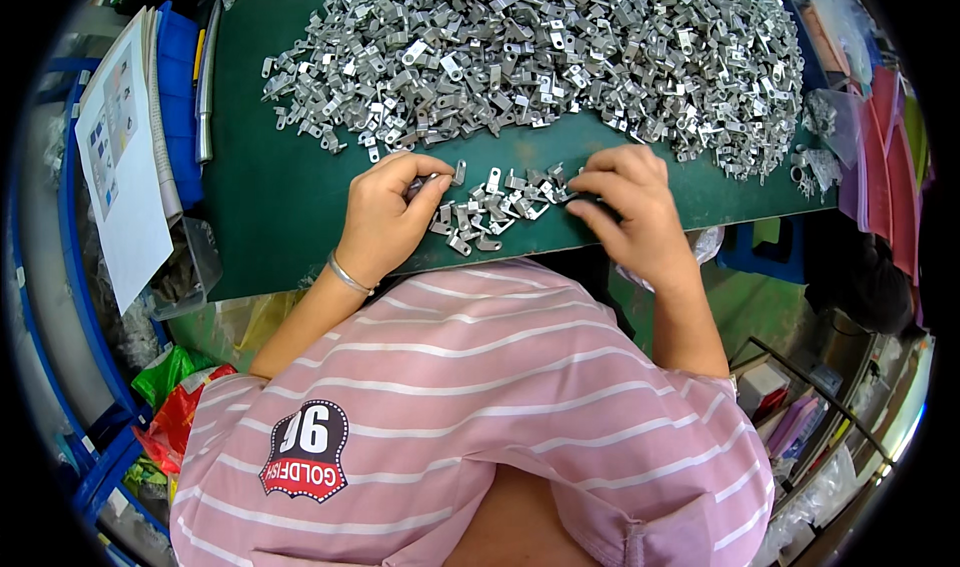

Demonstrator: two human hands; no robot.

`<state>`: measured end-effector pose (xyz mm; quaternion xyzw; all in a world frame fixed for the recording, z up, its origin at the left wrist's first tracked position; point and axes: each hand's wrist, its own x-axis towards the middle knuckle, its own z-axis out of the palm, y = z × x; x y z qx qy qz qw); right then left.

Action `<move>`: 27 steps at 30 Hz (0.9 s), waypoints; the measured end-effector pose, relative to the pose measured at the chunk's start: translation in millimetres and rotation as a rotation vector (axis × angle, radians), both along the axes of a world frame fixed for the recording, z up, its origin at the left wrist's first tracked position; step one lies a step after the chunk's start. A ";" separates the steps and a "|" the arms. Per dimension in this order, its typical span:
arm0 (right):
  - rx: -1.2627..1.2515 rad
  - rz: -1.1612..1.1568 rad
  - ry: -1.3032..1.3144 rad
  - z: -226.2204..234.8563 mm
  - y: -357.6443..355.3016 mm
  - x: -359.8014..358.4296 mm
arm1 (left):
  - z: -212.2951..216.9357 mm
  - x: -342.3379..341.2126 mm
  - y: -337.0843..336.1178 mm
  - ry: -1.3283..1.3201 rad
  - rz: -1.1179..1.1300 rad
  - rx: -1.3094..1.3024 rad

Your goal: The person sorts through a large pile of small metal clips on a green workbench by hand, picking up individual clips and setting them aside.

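Pink shirt with white stripes (480, 367) is lying nearest to the camera, on the near side of the small cluster of metal pieces (493, 205), which I am using as the landmark for all places. This small cluster is resting on the green table (300, 202), close to its near edge, and it is sitting between the two hands.

The left hand (385, 212) is standing just to the left of the small cluster. Its thumb and index finger are making a narrow pinch, and one silver piece (459, 173) is showing right at these fingertips, at the far left corner of the cluster; I cannot tell if the fingers are really gripping it. A silvery bracelet (348, 275) is circling the wrist.

The right hand (640, 212) is standing just to the right of the small cluster, with its fingers bending toward the nearest pieces. Its thumb and index finger are leaving a small dark gap, and I cannot tell whether something is being held inside.

Beyond the small cluster, a large heap of similar pieces (560, 57) is spreading over the table. Well to the left of the cluster, a white printed sheet (125, 157) is leaning beside a blue bin (178, 97)
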<state>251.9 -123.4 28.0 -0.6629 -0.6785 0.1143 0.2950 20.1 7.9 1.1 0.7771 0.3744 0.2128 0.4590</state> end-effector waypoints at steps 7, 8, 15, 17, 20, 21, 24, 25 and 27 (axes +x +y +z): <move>-0.069 -0.048 0.113 0.5 -1.1 -2.2 | -0.3 -1.1 0.7 0.011 -0.005 -0.004; -0.094 -0.061 0.174 2.4 -1.6 0.3 | -0.6 -0.5 0.5 0.009 -0.007 -0.004; -0.201 -0.160 0.472 1.9 -4.3 3.4 | -1.3 -1.1 0.5 0.009 -0.006 -0.003; -0.208 -0.157 0.324 1.8 -3.5 3.9 | -1.1 -0.7 0.7 0.018 -0.005 0.003; -0.165 -0.135 0.168 -1.5 0.3 2.3 | -1.0 -1.0 0.1 0.015 0.001 -0.012; -0.141 -0.126 0.127 -3.3 2.2 0.4 | -0.7 -0.7 0.2 0.009 -0.001 -0.008; -0.018 -0.069 0.046 -7.0 9.9 -10.0 | -0.5 -0.8 0.0 -0.001 -0.002 -0.005; -0.016 -0.055 0.040 -9.6 11.0 -10.0 | -1.2 -0.8 0.1 -0.001 -0.003 -0.009; -0.057 -0.064 0.026 -13.1 11.0 -5.6 | -1.5 -1.1 0.5 -0.001 -0.003 -0.005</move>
